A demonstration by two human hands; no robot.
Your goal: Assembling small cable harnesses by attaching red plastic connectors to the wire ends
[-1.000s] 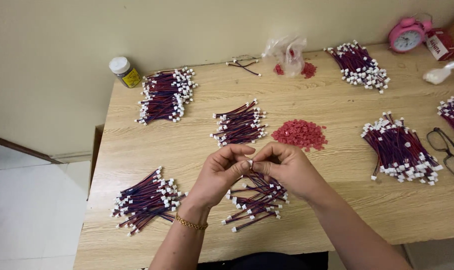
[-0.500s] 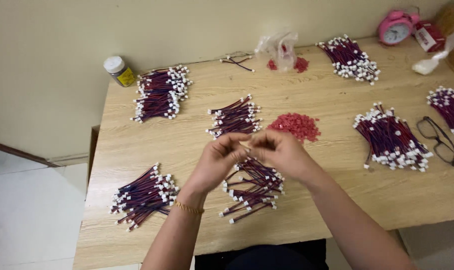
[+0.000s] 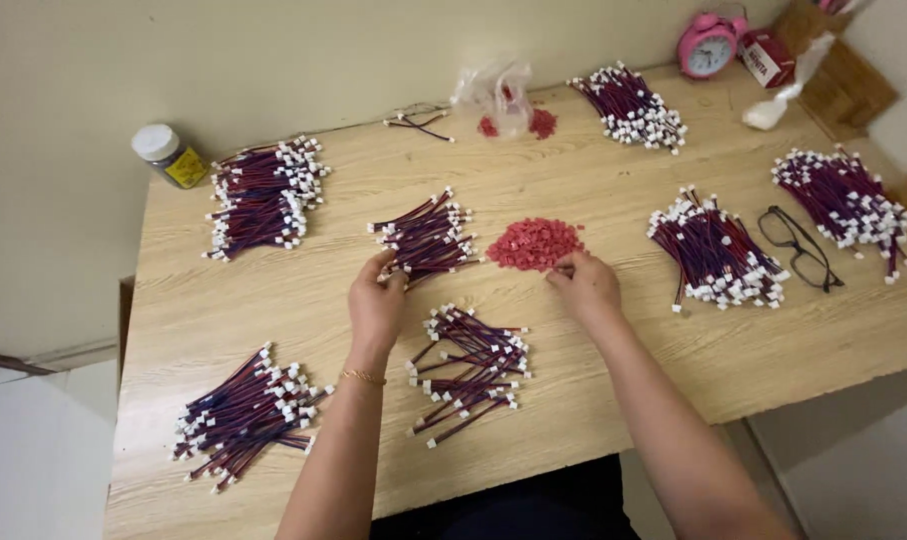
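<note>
1. The left hand [image 3: 376, 300] reaches to the bundle of purple-red wires with white connectors [image 3: 425, 238] at the middle of the wooden table [image 3: 273, 300]; its fingertips curl onto the bundle's near end, touching the wires. Whether a single wire is pinched cannot be told.
2. The right hand [image 3: 585, 285] rests at the 5 o'clock edge of the pile of small red plastic pieces [image 3: 534, 243], fingers bent together at the pile's rim. What it grips, if anything, is hidden.
3. A looser heap of wires [image 3: 468, 365] lies on the table between the 2 forearms, at 6 o'clock from the middle bundle.
4. A gold bracelet [image 3: 361, 377] circles the left wrist.
5. 5 other wire bundles lie about: 1 at 7 o'clock near the table's front-left corner [image 3: 241, 415], 1 at 10 o'clock [image 3: 263, 195], 1 at 1 o'clock near the wall [image 3: 628, 105], 1 at 3 o'clock [image 3: 715, 255], and 1 farther right [image 3: 845, 208].
6. A pair of black glasses [image 3: 800, 246] lies between the 2 right-hand bundles.
7. A small jar with a white lid [image 3: 170, 155] stands at the far-left corner.
8. A clear plastic bag [image 3: 498, 92] with red pieces beside it sits at 12 o'clock, and a pink alarm clock [image 3: 708, 45] stands at 1 o'clock by the wall.
</note>
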